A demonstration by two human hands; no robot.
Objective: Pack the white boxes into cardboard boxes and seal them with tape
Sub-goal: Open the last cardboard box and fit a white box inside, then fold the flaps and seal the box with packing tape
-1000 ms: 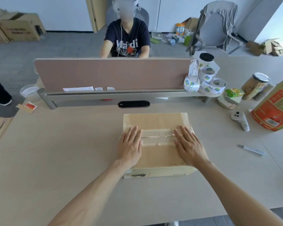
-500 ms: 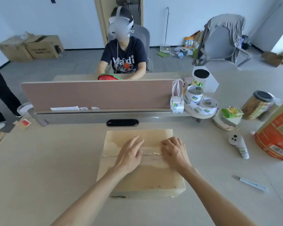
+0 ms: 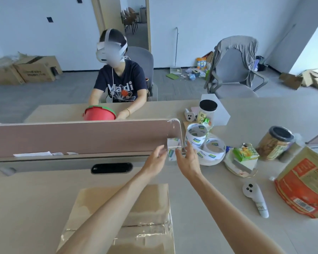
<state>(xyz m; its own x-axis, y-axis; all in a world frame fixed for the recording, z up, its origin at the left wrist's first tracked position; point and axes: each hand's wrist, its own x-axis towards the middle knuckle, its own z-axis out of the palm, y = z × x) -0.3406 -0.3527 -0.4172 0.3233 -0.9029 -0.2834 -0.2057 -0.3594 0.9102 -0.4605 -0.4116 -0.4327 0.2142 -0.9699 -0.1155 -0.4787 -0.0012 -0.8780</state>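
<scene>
Cardboard box [image 3: 154, 202] is positioned nearest on the desk, flaps closed, with a tape strip [image 3: 151, 225] across the seam. Both hands have been lifted from it and extended to the tape roll [image 3: 173, 150] at the divider [image 3: 81, 138] end. The left hand [image 3: 155, 158] and right hand [image 3: 188, 160] flank the roll with fingers spread; no grip is confirmed. Further taping is probably intended.

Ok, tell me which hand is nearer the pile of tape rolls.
Right. The right hand is just left of the pile; the left hand is farther left, beyond the single roll between them.
</scene>
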